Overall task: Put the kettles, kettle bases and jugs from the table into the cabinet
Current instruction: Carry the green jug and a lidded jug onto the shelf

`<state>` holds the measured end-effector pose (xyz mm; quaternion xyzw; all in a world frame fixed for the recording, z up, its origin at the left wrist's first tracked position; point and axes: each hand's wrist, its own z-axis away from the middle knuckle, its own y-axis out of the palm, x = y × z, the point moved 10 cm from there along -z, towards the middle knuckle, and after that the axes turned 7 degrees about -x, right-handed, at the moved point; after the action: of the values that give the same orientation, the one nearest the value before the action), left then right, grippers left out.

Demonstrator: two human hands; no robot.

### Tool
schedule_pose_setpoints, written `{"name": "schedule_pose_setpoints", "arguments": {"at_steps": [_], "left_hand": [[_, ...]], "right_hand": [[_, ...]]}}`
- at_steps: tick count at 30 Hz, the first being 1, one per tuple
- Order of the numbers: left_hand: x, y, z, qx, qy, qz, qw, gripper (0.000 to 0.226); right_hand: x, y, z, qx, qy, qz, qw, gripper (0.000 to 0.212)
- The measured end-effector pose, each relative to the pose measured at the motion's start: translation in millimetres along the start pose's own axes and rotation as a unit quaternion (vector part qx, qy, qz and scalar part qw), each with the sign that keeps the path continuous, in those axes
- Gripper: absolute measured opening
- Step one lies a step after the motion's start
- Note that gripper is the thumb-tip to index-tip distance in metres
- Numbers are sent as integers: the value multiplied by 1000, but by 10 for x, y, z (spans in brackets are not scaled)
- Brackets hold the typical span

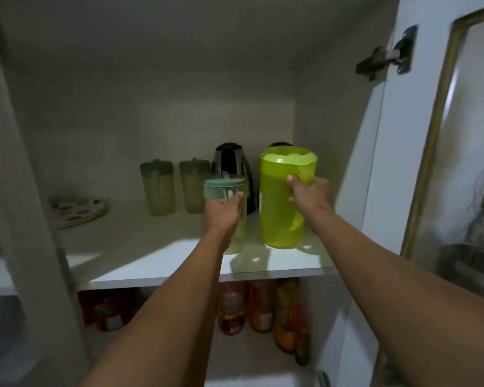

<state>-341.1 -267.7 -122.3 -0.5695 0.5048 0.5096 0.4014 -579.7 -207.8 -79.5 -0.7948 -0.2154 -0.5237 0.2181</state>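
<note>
Both my arms reach into the open cabinet. My right hand (309,192) grips the handle of a tall lime-green jug (277,208) that stands on the white shelf (162,263) at the right. My left hand (225,213) is wrapped around a smaller clear jug with a teal lid (224,187), which rests on the shelf just left of the green one. Behind them stands a steel and black kettle (229,160); a second dark kettle top (280,144) peeks over the green jug. Two more clear jugs with grey-green lids (157,188) (192,188) stand at the back.
A stack of dotted plates (80,210) lies at the shelf's left. Bottles and jars (260,308) fill the shelf below. The cabinet door (419,107) hangs open on the right with its hinge (386,55) exposed. The cabinet's side post (25,191) stands at the left.
</note>
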Motion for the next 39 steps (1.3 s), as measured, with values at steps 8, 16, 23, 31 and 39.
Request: {"name": "schedule_pose_setpoints", "arguments": {"at_steps": [8,16,23,31,39], "left_hand": [[96,291,-676,-30,12,-52,998,36],[93,376,-923,-22,12,-51,998,24],[109,360,-964,-32,1,-56,998,33],[110,265,-833,-42,-12,-114,992,52],[-146,-164,-491,-111,82,-299,944,50]], "right_hand": [[-96,596,-474,12,21,1,1000,37],[-181,897,-759,-27,7,30,999,44],[-256,915,-764,-21,12,49,998,63],[-407,704,-549,-4,45,68,997,77],[131,372,-116,-102,-141,91,981,64]]}}
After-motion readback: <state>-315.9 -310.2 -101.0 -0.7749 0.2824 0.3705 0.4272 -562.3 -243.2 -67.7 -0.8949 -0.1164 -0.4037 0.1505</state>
